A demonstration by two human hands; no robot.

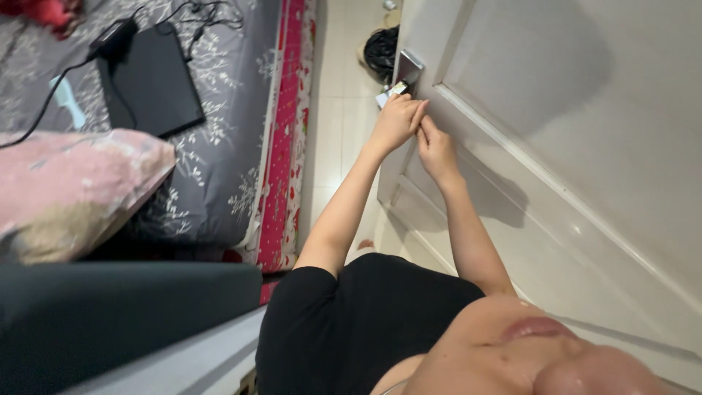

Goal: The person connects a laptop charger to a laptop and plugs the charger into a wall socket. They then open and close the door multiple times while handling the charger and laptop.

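Observation:
I stand at a white panelled door with both arms stretched out to its metal lock plate. My left hand is just below the plate, its fingers closed around a small white and yellow object that hangs at the lock. My right hand is right beside it, with pinched fingertips touching the fingers of my left hand. What the right fingers pinch is hidden. My black top fills the lower middle of the view.
To the left lies a bed with a grey floral sheet, a closed black laptop with a charger cable, and a pink pillow. A narrow strip of pale tiled floor runs between bed and door, with a black bundle at its far end.

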